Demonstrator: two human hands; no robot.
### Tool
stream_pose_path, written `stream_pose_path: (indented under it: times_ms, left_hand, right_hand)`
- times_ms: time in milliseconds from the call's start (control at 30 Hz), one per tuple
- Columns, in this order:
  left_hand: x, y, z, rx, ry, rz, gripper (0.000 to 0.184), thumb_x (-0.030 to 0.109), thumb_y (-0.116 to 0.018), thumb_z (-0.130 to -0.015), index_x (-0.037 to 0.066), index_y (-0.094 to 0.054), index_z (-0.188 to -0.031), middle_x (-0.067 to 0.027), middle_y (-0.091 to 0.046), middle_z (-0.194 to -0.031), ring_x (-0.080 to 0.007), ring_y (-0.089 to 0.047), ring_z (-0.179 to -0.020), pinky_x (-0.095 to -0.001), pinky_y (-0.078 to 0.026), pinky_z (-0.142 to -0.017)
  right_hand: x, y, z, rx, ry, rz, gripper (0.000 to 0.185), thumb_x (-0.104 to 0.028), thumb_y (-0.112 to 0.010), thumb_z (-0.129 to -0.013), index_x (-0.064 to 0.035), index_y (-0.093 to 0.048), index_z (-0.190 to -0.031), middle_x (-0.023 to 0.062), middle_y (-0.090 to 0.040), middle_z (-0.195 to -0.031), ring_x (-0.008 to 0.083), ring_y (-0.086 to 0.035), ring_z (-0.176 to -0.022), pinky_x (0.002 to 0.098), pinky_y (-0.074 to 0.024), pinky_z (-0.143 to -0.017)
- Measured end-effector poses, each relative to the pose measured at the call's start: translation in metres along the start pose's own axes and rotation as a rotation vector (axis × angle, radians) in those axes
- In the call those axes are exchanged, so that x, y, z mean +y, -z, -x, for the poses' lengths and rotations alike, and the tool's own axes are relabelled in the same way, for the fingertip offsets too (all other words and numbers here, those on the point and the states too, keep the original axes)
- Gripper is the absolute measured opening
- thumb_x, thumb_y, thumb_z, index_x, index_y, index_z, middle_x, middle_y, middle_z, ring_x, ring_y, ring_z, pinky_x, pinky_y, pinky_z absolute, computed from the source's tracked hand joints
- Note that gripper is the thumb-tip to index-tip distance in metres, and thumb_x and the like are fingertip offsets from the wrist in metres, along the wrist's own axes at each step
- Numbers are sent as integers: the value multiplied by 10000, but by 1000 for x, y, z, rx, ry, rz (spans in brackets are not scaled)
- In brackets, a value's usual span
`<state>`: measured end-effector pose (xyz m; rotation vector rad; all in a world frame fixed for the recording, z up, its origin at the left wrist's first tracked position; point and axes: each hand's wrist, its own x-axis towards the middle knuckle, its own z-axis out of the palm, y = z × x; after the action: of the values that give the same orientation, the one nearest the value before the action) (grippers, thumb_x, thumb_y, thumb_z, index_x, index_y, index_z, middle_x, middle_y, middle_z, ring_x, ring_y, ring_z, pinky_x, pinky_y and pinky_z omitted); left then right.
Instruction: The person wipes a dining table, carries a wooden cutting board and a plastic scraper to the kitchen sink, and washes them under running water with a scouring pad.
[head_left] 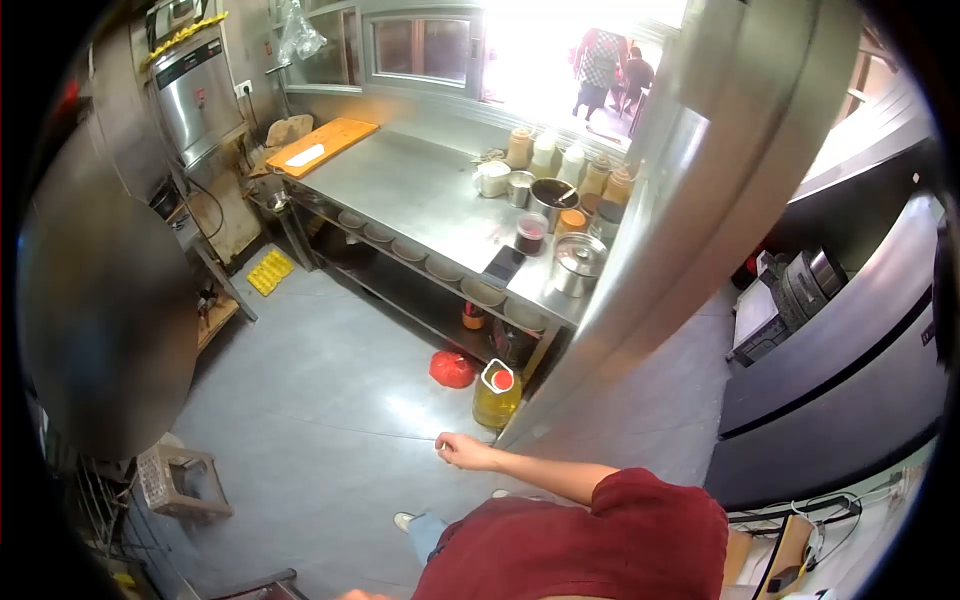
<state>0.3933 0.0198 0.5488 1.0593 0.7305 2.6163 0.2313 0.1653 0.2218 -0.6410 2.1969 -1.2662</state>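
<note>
My right hand (466, 451) reaches out over the grey floor from a dark red sleeve. Its fingers are curled closed, and a small pale spot shows at the fingertips, too small to name. Just beyond it stands a large jug of yellow oil (496, 405) with a red cap and a white handle; the hand looks apart from it. A red plastic bag (452, 369) lies on the floor beside the jug. Only a sliver of my left hand (364, 595) shows at the bottom edge, its fingers hidden.
A steel counter (420, 175) carries sauce bottles, a lidded pot (578, 265), a black phone (503, 264) and a cutting board (335, 140). Bowls line the shelf beneath. A metal post (690, 230) rises at right. A stool (185, 480) and yellow egg tray (269, 272) stand left.
</note>
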Motion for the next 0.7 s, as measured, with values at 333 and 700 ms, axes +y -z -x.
stream_pose_path:
  times_ms: [333, 700]
  left_hand:
    - [125, 85, 133, 718, -301, -198, 168, 136, -350, -814, 59, -336, -666, -48, -323, -536, -132, -299, -427, -253, -222, -358]
    - [159, 131, 139, 765, -371, -50, 306, 269, -283, -908, 120, -310, -642, 9, -235, -430, -84, -162, -337, -221, -146, -298]
  right_hand:
    - [-191, 120, -93, 848, 354, 148, 216, -104, -505, -743, -8, -503, -937, 132, -539, -861, 228, -536, -773, 305, -432, -687]
    - [-347, 252, -11, 1581, 674, 547, 397, -39, -493, -706, -4, -431, -1096, 119, -468, -979, 190, -485, -727, 292, -423, -671]
